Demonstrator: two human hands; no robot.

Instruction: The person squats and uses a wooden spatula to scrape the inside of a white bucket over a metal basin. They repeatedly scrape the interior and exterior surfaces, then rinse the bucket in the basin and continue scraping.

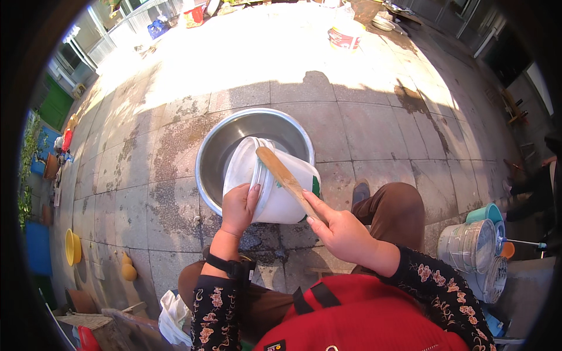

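A white plastic bucket (290,193) lies tilted over a round metal basin (204,166), its mouth facing left. My left hand (239,208) grips the bucket's rim, thumb on the outer side. In my right hand (342,232) is the narrow end of a flat wooden paddle (281,171); its broad end rests on or just above the bucket's rim. Green patches show on the bucket's side. The basin stands on the paving between me and the sunlit ground, and its bottom is partly hidden by the bucket.
Stacked buckets (467,245) stand at the right, near a person's dark-clothed leg (531,188). A yellow basin (73,247) and a gourd (128,268) are at the left, with a white bag (173,318) near my knee. A red-and-white bucket (345,37) stands farther off.
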